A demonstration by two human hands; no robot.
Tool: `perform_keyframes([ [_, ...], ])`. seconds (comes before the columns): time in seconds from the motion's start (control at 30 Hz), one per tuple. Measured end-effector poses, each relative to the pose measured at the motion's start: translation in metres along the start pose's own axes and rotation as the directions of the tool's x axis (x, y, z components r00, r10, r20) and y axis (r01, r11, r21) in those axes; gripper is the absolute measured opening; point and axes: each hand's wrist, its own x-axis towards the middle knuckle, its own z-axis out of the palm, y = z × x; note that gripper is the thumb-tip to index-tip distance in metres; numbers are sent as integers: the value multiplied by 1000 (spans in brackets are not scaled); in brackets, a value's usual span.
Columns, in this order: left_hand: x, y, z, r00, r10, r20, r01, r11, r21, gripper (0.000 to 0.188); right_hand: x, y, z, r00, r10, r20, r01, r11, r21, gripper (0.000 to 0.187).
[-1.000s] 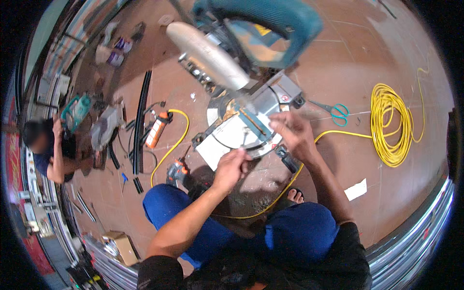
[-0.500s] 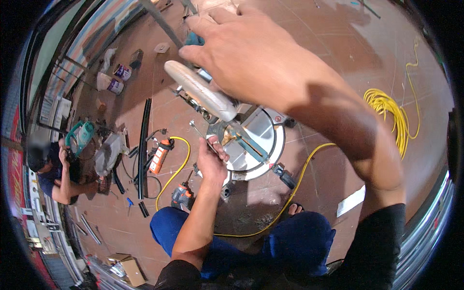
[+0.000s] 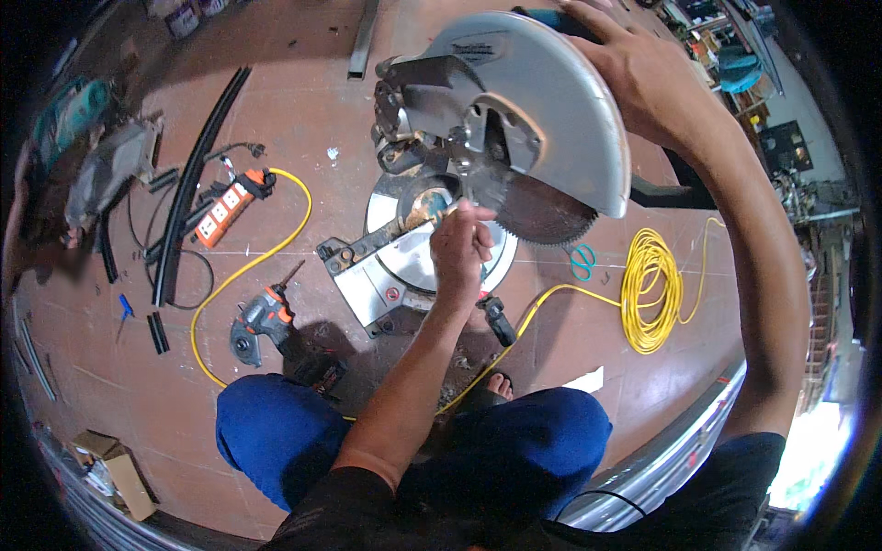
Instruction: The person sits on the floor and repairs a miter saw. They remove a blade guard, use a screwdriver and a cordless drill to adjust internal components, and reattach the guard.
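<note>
A miter saw (image 3: 542, 101) fills the middle of the view, its large grey guard raised and the toothed circular blade (image 3: 547, 209) showing below it. My right hand (image 3: 648, 83) is at the guard's far right edge, its fingers closed over the teal housing behind; the fingertips are partly hidden. In front of the saw's round metal base (image 3: 404, 262), my left hand (image 3: 459, 243) is closed on a slim metal wrench (image 3: 466, 184). The wrench points up at the middle of the blade; whether it touches the bolt there I cannot tell.
A cordless drill (image 3: 262, 326) and an orange power strip (image 3: 225, 209) lie on the tiled floor to the left, beside black profiles (image 3: 193, 193). Yellow cable (image 3: 652, 294) is coiled at the right near teal-handled scissors (image 3: 582, 263). An open carton (image 3: 119, 473) stands lower left.
The view has swung to the right, and the saw's blade side now shows. My left hand has brought the wrench up to the blade's middle. My right hand has moved to the guard's right side.
</note>
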Motion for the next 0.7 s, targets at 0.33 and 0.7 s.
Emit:
perform_keyframes([
  [0.33,19,19,6,993,-75,92,66,992,103,50,21,9,23,996,42,-78,-48,996,-76,78],
  [0.7,6,15,29,938,-334,94,347,917,-198,59,23,10,23,995,100,-25,-100,995,4,82],
])
